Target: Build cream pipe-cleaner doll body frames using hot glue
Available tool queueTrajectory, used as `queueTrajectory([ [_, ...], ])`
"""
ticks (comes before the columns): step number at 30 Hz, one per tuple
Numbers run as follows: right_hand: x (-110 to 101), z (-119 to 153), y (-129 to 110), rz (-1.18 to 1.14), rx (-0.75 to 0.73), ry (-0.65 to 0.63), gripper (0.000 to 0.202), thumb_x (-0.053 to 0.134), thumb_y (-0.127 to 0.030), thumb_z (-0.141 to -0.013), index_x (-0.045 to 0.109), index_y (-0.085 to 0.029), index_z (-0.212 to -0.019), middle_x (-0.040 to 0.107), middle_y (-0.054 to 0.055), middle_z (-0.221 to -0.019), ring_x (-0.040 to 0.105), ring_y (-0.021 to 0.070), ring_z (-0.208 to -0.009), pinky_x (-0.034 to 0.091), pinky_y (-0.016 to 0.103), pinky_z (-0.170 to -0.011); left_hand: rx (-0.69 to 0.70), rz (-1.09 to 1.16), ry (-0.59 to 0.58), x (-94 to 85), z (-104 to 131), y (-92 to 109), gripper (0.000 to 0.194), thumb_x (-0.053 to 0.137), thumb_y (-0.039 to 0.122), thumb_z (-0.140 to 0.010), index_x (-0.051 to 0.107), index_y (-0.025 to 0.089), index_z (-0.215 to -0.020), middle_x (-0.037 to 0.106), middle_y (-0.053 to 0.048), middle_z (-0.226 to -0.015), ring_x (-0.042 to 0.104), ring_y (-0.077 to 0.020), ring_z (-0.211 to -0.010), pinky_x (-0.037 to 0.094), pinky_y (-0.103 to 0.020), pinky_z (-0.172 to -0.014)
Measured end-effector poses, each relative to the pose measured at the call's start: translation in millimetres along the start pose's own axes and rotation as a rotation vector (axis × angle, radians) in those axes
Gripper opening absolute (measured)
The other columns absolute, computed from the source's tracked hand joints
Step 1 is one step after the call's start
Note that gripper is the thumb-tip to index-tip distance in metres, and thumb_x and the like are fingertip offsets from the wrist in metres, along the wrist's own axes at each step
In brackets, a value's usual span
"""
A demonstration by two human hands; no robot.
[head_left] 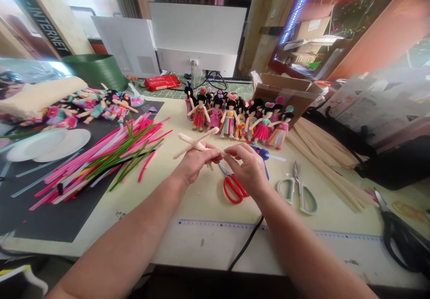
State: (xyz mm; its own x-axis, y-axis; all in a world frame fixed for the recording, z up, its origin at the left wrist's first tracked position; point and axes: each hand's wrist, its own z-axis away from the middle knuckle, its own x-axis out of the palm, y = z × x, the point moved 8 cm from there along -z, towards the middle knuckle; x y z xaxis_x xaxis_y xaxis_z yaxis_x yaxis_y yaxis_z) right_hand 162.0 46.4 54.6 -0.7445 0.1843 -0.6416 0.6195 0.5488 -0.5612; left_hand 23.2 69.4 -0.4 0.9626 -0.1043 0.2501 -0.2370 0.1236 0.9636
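Observation:
Over the middle of the table, my left hand (201, 160) is closed around a cream pipe-cleaner doll body (196, 144), whose crossed limbs stick out to the upper left. My right hand (247, 164) pinches the doll body's right end between thumb and fingers, close beside the left fingertips. What lies right between the fingertips is mostly hidden. Below the hands rest red-handled scissors (234, 189), partly covered by my right hand. A blue-handled tool (262, 153) shows behind that hand. Finished pipe-cleaner dolls (229, 119) stand in a group just beyond.
Pink, green and white pipe cleaners (101, 160) lie at left near white plates (50, 145). White-handled scissors (297, 190), cream strips (329, 164) and black scissors (399, 236) are at right. A ruler (215, 224) runs along the front; a cardboard box (285, 88) stands behind.

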Motion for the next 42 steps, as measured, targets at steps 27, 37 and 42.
queueTrajectory([
  [27,-2.8,1.2,9.3,-0.183,0.106,0.065,0.02,0.065,-0.027,-0.083,0.062,-0.02,-0.101,0.067,0.003,-0.09,0.06,0.0127,-0.068,0.048,0.026,-0.064,0.034,-0.039,0.048,-7.0,-3.3,3.7,0.023,0.075,0.031,-0.066,0.062,0.014,-0.074,0.062,0.0,-0.062,0.059,-0.0112,-0.062,0.042,-0.023,-0.058],
  [37,-145.1,30.6,-33.8,-0.138,0.049,0.391,0.035,0.052,-0.032,-0.093,0.051,-0.02,-0.06,0.051,-0.003,-0.055,0.048,0.0087,-0.052,0.04,0.024,-0.052,-0.061,-0.04,0.076,-17.9,-8.7,-6.8,0.029,0.08,0.033,-0.064,0.064,0.014,-0.078,0.065,0.0,-0.067,0.059,-0.0091,-0.065,0.045,-0.017,-0.059],
  [42,-241.1,75.0,127.5,-0.02,0.474,0.75,0.025,0.057,-0.043,-0.084,0.059,-0.02,-0.094,0.061,0.0,-0.081,0.058,0.0127,-0.065,0.046,0.025,-0.056,-0.069,-0.042,0.082,-23.7,-12.5,-12.8,0.032,0.082,0.037,-0.062,0.066,0.014,-0.079,0.066,0.0,-0.07,0.059,-0.01,-0.066,0.046,-0.017,-0.059],
])
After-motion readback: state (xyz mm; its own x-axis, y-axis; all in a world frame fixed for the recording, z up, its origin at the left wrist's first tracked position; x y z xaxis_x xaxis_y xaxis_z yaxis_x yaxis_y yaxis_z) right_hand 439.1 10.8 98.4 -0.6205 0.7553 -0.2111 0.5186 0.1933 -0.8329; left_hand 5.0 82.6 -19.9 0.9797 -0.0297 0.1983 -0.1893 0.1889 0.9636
